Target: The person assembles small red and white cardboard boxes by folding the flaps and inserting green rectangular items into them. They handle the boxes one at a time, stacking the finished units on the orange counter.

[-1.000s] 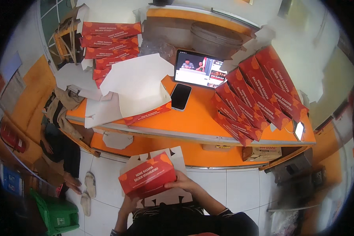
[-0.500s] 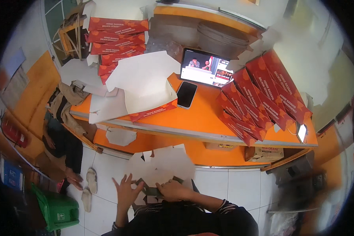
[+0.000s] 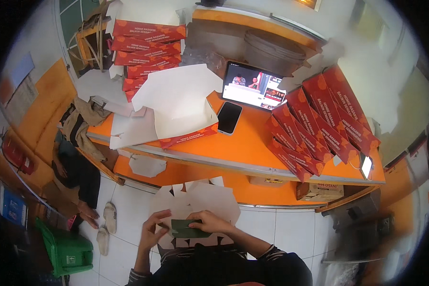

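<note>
A flat, unfolded cardboard box with a pale inner side and cut flaps lies in front of my body. Along its near part runs a dark green strip, which looks like a folded-up side panel of the box. My right hand grips the panel's right part, fingers bent over its upper edge. At the panel's left end is my left hand, thumb and fingers curled in around the corner; their exact contact is hard to make out. Pale slotted flaps show below the panel, near my dark clothing.
On the orange table stand an open white-and-red box, a phone, a tablet and stacked red boxes. More red boxes are stacked at far left. A seated person and a green bin are at left.
My left hand's spread fingers have curled in toward the panel's left end. The green panel shows more fully, with my right hand still on it. The view has shifted slightly.
</note>
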